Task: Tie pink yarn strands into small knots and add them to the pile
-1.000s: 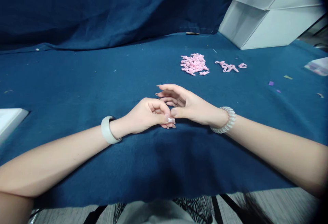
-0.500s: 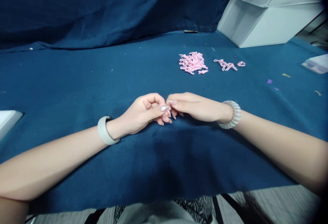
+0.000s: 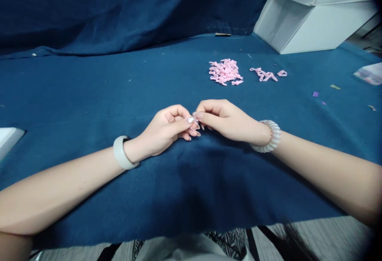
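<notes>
My left hand (image 3: 167, 129) and my right hand (image 3: 232, 121) meet fingertip to fingertip above the blue cloth. Thumb and fingers of the left are pinched on a small pink cord piece (image 3: 196, 122), mostly hidden by the fingertips and long nails. The right thumb and forefinger pinch at the same spot. Beyond the hands lies a heap of knotted pink cord loops (image 3: 225, 72). To its right is a smaller group of pink cord loops (image 3: 264, 74), with a single loop (image 3: 282, 73) beside it.
White stacked boxes (image 3: 316, 26) stand at the back right. A white corner of some object (image 3: 10, 139) shows at the left edge. Small purple and yellow scraps (image 3: 315, 94) lie to the right, near a pale packet (image 3: 370, 74). Blue cloth (image 3: 89, 94) covers the table.
Both hands have risen slightly away from me. My right hand has turned, its thumb and forefinger now forming a more open arch while the tips stay at the left fingertips.
</notes>
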### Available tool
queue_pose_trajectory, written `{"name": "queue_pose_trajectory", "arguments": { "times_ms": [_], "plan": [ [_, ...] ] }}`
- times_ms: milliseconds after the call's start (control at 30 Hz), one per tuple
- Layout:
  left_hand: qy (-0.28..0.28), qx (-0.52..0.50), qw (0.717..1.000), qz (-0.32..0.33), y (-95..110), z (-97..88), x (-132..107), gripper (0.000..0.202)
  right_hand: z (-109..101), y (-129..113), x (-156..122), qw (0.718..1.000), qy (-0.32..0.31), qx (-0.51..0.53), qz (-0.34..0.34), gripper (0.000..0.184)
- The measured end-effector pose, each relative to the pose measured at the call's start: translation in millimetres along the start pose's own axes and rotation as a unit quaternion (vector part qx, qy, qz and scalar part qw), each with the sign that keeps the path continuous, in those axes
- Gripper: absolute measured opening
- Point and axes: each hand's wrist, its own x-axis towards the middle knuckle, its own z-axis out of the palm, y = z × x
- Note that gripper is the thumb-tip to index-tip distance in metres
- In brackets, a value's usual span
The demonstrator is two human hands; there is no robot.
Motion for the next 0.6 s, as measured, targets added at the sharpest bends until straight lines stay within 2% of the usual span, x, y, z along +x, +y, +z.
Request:
{"name": "queue_pose_trajectory", "arguments": {
  "times_ms": [133,367,500,600],
  "plan": [
    [0.014,-0.043,0.999,-0.001,0,-0.8,1,0.016,-1,-5,-2,0.992,0.045,-0.111,-0.026,0.024],
    [0.025,-0.062,0.998,-0.008,1,-1.2,3,0.015,-5,-17,-3,0.955,0.074,-0.243,-0.155,0.017],
    [0.021,-0.055,0.998,-0.003,-1,-1.2,4,0.016,-5,-18,-5,0.909,0.066,-0.347,-0.221,0.026],
    [0.025,-0.056,0.998,0.002,-2,-1.4,3,0.018,-4,-15,-6,0.846,0.055,-0.448,-0.283,0.035]
  ]
}}
